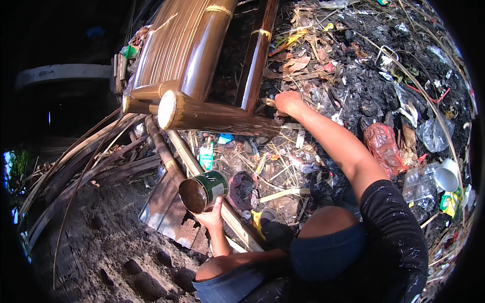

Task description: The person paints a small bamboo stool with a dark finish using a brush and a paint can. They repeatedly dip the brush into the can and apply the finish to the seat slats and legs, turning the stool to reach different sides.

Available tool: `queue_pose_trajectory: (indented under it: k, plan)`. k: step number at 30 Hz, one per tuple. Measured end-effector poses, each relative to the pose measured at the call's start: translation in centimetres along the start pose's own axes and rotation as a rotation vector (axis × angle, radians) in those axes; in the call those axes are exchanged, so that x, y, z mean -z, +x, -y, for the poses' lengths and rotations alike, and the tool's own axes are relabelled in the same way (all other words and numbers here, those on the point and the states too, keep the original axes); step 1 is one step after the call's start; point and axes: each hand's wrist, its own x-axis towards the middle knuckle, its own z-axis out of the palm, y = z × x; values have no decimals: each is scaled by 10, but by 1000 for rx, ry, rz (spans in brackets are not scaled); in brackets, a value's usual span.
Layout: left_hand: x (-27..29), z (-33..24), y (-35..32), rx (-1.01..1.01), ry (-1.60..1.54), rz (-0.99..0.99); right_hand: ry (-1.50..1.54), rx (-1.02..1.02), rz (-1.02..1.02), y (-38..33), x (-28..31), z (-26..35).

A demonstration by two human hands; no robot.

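Note:
In my left hand (pixel 211 218) is a green tin can (pixel 216 183), tilted so that its open mouth shows dark brown contents. The fingers wrap round it from below and the right. My right arm reaches forward to a glossy brown bamboo bench (pixel 217 117). There my right hand (pixel 289 103) is closed beside the bench's thick front pole and its long side pole (pixel 258 55). A short light-brown end sticks out on the left of that hand; what it belongs to is hidden. The front pole's pale cut end (pixel 166 109) faces left, and its surface shines.
Bamboo poles (pixel 169 154) and a rusty metal sheet (pixel 172 212) lie left of my legs. Dry leaves (pixel 295 63), ash and litter cover the ground at right, with a red plastic bag (pixel 382 146) and a white cup (pixel 447 175). Long split canes (pixel 76 182) stretch along the left.

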Motion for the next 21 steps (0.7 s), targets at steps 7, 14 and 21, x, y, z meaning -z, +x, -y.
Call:
queue_pose_trajectory:
  k: [7,14,21]
  plan:
    - [-3,-14,-6,98,-53,11,177,43,-191,7,-34,-4]
    - [-1,-16,-6,85,1,13,292,28,-120,12,-28,-17]
    - [-1,-9,-4,51,-21,-8,470,-3,-271,9,8,-21]
